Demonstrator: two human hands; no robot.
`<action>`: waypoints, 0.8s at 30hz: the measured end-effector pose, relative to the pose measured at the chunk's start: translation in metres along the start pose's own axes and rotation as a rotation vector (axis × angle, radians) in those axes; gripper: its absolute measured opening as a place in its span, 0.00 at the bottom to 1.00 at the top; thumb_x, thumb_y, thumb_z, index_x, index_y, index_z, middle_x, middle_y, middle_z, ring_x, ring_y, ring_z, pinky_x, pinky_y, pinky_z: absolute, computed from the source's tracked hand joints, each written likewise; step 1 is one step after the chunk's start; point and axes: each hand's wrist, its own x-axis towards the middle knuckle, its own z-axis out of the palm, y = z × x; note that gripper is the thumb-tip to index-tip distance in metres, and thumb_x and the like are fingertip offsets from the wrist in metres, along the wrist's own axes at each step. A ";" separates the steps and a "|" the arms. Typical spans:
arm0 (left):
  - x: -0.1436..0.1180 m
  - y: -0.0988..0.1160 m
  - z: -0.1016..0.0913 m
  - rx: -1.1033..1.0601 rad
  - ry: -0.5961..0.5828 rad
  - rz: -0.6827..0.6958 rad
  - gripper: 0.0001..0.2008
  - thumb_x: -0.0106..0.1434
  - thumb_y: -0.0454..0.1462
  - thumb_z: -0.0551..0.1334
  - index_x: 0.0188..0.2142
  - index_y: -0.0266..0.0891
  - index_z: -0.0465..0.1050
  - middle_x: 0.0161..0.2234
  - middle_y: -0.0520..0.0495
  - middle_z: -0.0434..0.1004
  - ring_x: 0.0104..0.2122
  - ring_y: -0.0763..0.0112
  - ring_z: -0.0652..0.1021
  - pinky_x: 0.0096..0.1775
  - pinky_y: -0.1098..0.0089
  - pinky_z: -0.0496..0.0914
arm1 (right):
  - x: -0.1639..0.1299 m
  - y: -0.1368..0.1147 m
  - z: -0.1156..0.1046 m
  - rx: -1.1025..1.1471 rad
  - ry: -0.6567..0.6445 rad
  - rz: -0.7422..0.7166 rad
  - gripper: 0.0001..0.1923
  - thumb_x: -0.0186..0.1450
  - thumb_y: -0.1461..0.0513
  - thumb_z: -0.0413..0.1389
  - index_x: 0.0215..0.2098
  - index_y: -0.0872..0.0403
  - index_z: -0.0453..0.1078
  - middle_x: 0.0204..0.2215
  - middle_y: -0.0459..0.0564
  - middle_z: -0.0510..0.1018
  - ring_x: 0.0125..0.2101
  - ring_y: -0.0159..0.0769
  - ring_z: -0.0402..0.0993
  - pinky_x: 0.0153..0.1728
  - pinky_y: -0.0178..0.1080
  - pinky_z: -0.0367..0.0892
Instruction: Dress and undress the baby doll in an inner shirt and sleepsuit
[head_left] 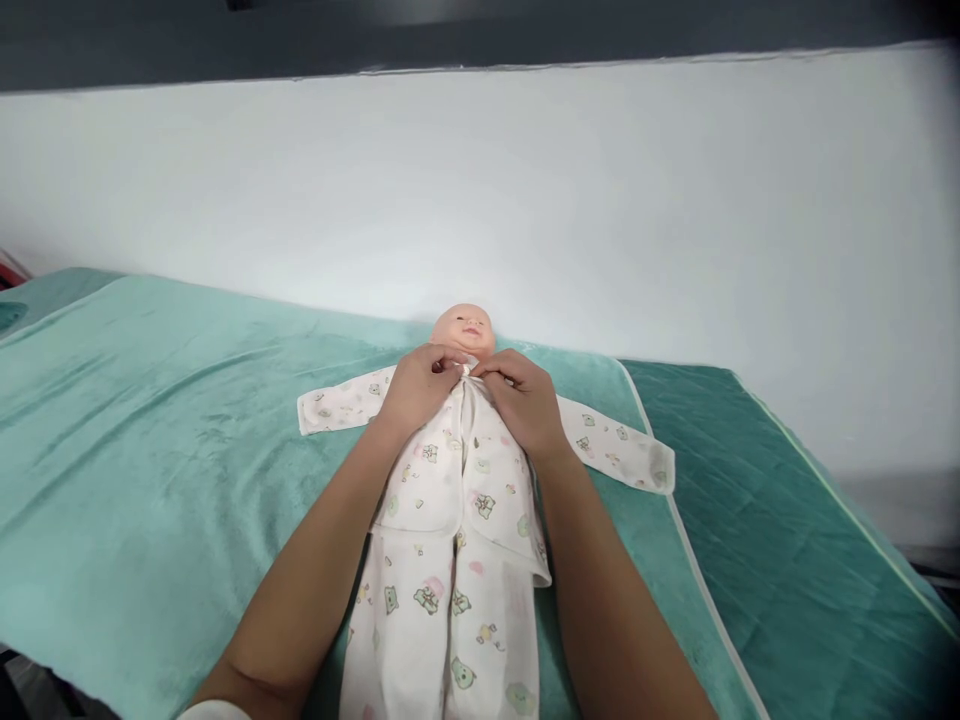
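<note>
Teal blanket [150, 450] carries a doll [457, 480] lengthwise, head toward frame top; left hand [416, 385] and right hand [525, 400] pinch its printed suit [465, 500] at the collar.

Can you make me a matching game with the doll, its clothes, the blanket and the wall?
Things:
1. doll's head
2. baby suit
3. blanket
4. wall

Descriptions:
A. light green, spread under the doll
B. white with small animal prints
C. plain white, behind the bed
D. bare, just above both hands

The left hand and right hand pinch the suit's collar.

Pairs: 1-D, 2-B, 3-A, 4-C
</note>
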 end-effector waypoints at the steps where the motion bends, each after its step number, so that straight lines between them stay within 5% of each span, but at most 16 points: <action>1: 0.000 0.000 0.000 -0.005 -0.006 -0.001 0.12 0.59 0.32 0.59 0.38 0.40 0.80 0.31 0.51 0.75 0.31 0.74 0.72 0.38 0.71 0.66 | 0.000 0.000 0.000 -0.008 0.002 -0.008 0.13 0.61 0.65 0.50 0.28 0.50 0.77 0.33 0.47 0.78 0.36 0.36 0.74 0.40 0.40 0.65; 10: 0.002 -0.003 -0.001 -0.042 -0.021 -0.008 0.15 0.54 0.29 0.58 0.40 0.40 0.78 0.26 0.56 0.68 0.27 0.76 0.68 0.34 0.74 0.63 | -0.002 -0.003 0.001 -0.076 0.003 -0.002 0.14 0.61 0.66 0.49 0.28 0.49 0.78 0.34 0.48 0.78 0.36 0.37 0.74 0.42 0.41 0.66; 24: -0.001 0.000 -0.001 -0.098 -0.003 0.006 0.08 0.60 0.35 0.62 0.34 0.39 0.80 0.36 0.48 0.80 0.37 0.70 0.76 0.42 0.71 0.68 | -0.003 -0.003 0.004 -0.052 0.077 -0.049 0.14 0.62 0.67 0.50 0.28 0.49 0.77 0.33 0.47 0.77 0.37 0.37 0.74 0.42 0.41 0.66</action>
